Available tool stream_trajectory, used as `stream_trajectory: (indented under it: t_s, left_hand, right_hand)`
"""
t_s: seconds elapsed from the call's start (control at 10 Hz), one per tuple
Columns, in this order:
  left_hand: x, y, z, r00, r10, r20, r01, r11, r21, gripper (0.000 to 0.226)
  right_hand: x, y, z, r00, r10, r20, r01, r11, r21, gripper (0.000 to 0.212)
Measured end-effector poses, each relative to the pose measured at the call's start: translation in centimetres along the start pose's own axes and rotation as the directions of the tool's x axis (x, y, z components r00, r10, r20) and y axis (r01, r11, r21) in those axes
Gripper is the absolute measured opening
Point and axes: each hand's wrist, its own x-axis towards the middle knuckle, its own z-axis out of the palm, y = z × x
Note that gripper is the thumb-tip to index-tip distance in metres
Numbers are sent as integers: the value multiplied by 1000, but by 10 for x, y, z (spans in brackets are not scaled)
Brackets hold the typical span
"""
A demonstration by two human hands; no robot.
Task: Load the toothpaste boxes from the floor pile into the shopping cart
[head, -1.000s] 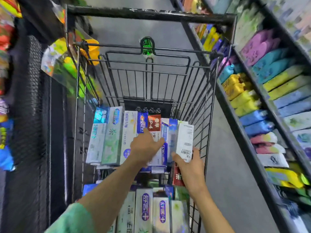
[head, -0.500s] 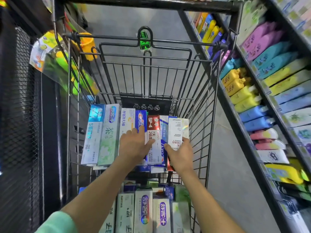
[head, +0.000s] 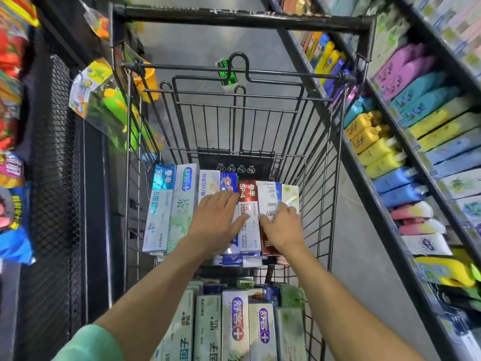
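While both hands sit in the cart (head: 335,157), left hand (head: 217,220) lies flat, fingers straight, on the boxes (head: 179,204) lined across its far end. Right hand (head: 282,225) presses the white box (head: 268,196) at the row's right, fingers relaxed, not gripping.

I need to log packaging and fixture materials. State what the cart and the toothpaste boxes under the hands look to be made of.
Shopping cart: looks like metal wire with a dark, slightly glossy coating, going by the thin welded rods; the handle bar is thicker, dull and scuffed.

Toothpaste boxes: apparently printed glossy cardboard, with sharp folded edges. One box shows a rainbow sheen, probably holographic foil.
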Motion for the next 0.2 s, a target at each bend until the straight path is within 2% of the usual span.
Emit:
stream_trajectory:
  t_s: [0.2]
  left_hand:
    - [1, 6, -36, 998, 49, 33, -51, 996, 69, 71]
  right_hand:
    - [-19, -4, -41, 978, -207, -37, 192, 951, -241, 57]
